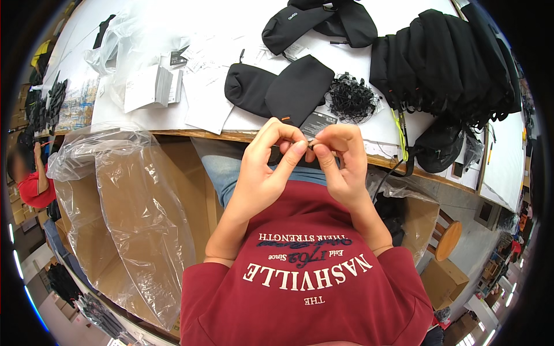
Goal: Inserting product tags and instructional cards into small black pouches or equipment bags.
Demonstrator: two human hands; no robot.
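Both my hands are close together at the table's front edge, fingertips nearly meeting. My left hand [270, 158] and my right hand [341, 161] each pinch a small black piece [311, 146]; most of it is hidden by the fingertips, so its kind is unclear. Just beyond them a black printed tag [318, 121] lies by the tip of a black fabric bag [300, 87]. A second black pouch-like part [248, 83] with a zip pull adjoins that bag on its left. To the right sits a tangled heap of black tag cords [352, 98].
More black bags [288, 26] lie farther back, and a row of stacked black bags [441, 63] fills the right. Left are white cards [156, 87] and clear plastic [124, 40]. A plastic-lined carton [133, 213] stands below the table edge. A person in red [36, 184] is far left.
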